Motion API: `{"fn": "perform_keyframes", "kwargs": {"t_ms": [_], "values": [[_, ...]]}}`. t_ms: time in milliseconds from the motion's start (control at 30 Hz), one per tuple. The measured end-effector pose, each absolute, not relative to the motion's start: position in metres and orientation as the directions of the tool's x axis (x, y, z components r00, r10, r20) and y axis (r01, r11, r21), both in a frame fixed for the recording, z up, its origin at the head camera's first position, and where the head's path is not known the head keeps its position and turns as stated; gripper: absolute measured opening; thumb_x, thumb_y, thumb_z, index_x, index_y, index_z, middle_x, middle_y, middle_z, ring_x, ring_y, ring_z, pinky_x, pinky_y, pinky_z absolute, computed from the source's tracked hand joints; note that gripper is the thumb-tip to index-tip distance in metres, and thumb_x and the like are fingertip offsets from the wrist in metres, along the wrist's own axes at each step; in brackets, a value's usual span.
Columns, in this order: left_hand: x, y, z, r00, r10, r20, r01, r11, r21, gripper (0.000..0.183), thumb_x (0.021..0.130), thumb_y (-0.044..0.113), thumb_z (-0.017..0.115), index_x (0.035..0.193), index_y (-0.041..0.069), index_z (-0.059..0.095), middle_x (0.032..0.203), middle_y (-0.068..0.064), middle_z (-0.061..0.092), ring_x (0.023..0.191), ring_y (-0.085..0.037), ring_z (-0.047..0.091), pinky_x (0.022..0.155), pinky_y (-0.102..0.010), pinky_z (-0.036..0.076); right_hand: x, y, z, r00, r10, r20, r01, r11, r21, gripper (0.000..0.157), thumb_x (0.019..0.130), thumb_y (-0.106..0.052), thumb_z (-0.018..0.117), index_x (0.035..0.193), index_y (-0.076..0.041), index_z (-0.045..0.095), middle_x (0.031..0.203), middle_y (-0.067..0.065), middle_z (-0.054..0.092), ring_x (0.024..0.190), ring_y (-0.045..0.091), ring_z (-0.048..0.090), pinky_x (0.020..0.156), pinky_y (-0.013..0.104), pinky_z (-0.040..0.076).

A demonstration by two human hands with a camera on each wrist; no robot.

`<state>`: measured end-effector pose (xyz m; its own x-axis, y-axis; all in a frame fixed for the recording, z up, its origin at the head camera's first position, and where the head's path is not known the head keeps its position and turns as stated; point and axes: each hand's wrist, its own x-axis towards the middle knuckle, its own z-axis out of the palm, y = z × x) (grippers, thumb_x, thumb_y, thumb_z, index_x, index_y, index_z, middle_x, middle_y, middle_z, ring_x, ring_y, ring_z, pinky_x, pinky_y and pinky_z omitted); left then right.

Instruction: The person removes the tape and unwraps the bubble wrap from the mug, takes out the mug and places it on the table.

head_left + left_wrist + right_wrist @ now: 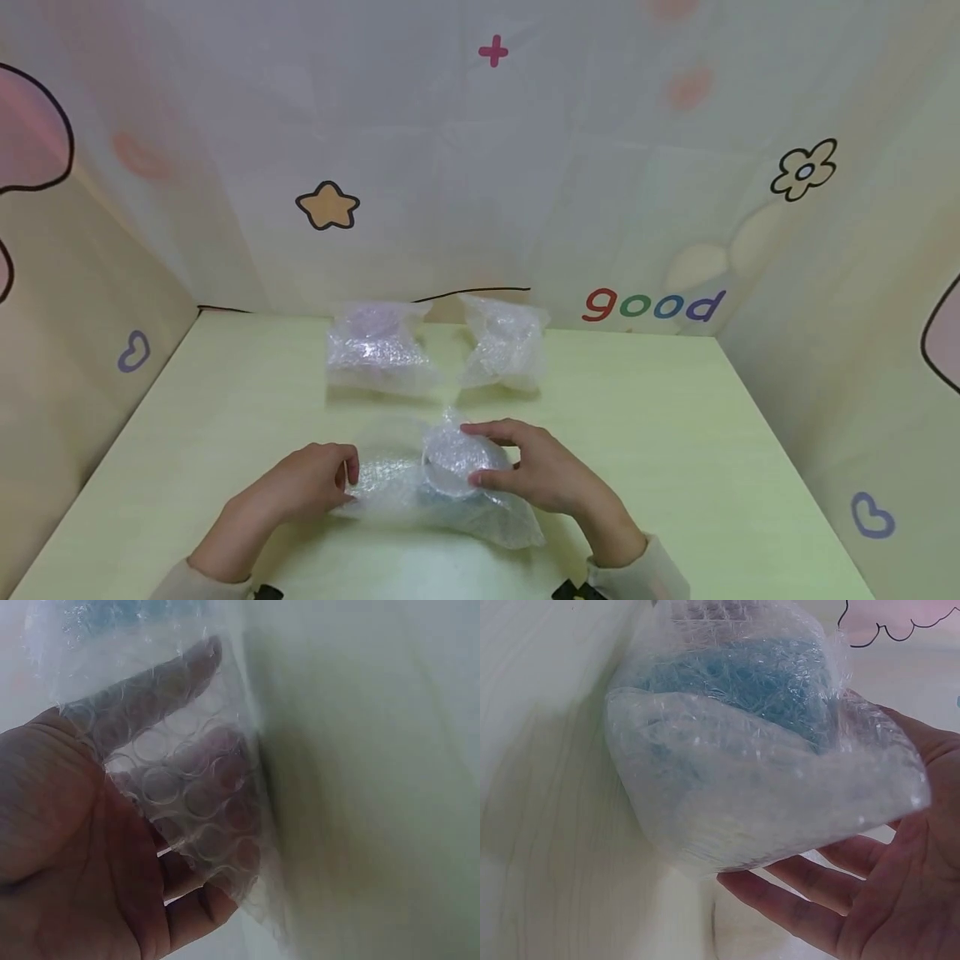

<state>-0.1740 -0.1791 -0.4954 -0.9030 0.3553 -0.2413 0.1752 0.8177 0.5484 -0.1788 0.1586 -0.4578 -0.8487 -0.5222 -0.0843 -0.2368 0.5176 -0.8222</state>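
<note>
A: Where does the near package (pixel 442 482) lie?

B: On the pale yellow-green table (pixel 675 433), toward the person's side, between the two hands. It is clear bubble wrap around something with a round, rimmed top, and a blue patch (pixel 742 682) shows through the layers. What sits inside is too blurred to name.

A: How is the right hand (pixel 536 471) set?

B: It holds the package by the round part, thumb on the near side and fingers on the far side, spread wide across the bulge. The right wrist view shows fingers reaching behind the wrap, one fingertip at its lower edge.

A: And the left hand (pixel 315 479)?

B: It is at the package's flat left end. The left wrist view shows thumb and fingers through the clear wrap, with a gap between them. Whether they pinch the sheet, one cannot tell.

A: What else is on the table?

B: Near the far edge, the back-left package (pixel 375 346), faintly lilac, and the back-right package (pixel 508 342), side by side but apart, both in bubble wrap.

A: Behind those?

B: A pale backdrop (pixel 450 167) printed with an orange star (pixel 328 206), a pink cross (pixel 493 51) and an outlined flower (pixel 805 171).
</note>
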Motion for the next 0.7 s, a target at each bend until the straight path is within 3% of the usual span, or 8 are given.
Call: {"fn": "perform_keyframes", "kwargs": {"t_ms": [367,600,700], "values": [[-0.183,-0.18,-0.505,-0.88,0.405,-0.249,0.201,0.791,0.577,0.025,0.084,0.005,0.081,0.09,0.014,0.058,0.075,0.001,0.054,0.069,-0.015,0.049,0.066,-0.031,0.04,-0.178,0.158,-0.458,-0.848,-0.519,-0.105,-0.199,0.497,-0.845,0.058,0.091,-0.033,0.082,0.144,-0.035,0.059,0.147,-0.003,0.059,0.106,0.014,0.07,0.085,0.025,0.057],[-0.183,-0.182,-0.508,-0.875,0.417,-0.248,0.202,0.779,0.594,0.026,0.086,0.006,0.081,0.091,0.014,0.057,0.076,0.0,0.054,0.07,-0.015,0.049,0.066,-0.03,0.04,-0.177,0.157,-0.458,-0.866,-0.492,-0.091,-0.202,0.51,-0.836,0.06,0.089,-0.036,0.083,0.144,-0.038,0.058,0.146,-0.009,0.06,0.13,0.021,0.06,0.087,0.027,0.057],[-0.182,-0.184,-0.508,-0.875,0.419,-0.243,0.202,0.772,0.603,0.026,0.086,0.007,0.081,0.092,0.014,0.056,0.076,0.001,0.054,0.07,-0.015,0.049,0.067,-0.03,0.04,-0.176,0.154,-0.457,-0.877,-0.471,-0.093,-0.198,0.531,-0.824,0.06,0.087,-0.038,0.084,0.141,-0.038,0.059,0.142,-0.011,0.062,0.133,0.022,0.058,0.087,0.031,0.057]]}}
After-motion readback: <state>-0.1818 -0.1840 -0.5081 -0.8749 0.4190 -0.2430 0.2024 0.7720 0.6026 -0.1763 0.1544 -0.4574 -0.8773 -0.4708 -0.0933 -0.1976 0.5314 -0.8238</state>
